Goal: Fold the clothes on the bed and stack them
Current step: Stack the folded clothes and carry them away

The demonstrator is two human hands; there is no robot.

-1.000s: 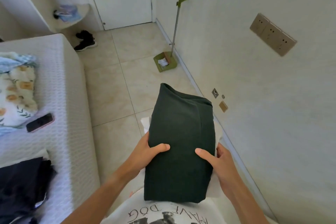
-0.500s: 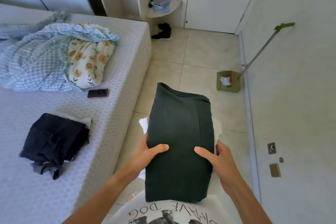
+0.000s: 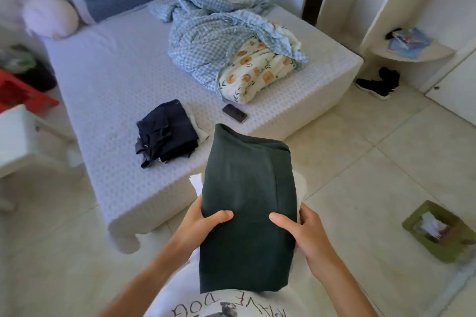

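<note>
Head view: folded dk-green garment (image 3: 247, 203), gripped w/ left hand (image 3: 203, 224) & right hand (image 3: 306, 234), thumbs on top; navy stack (image 3: 167, 134) on bed (image 3: 108, 80), far left.

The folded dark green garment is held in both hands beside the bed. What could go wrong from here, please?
1. The left hand and right hand grip only the near end of the folded dark green garment; its far end is unsupported and may unfold.
2. White cloth underneath could slip out.
3. The dark navy pile on the bed looks uneven, so a stack there may lean.
</note>
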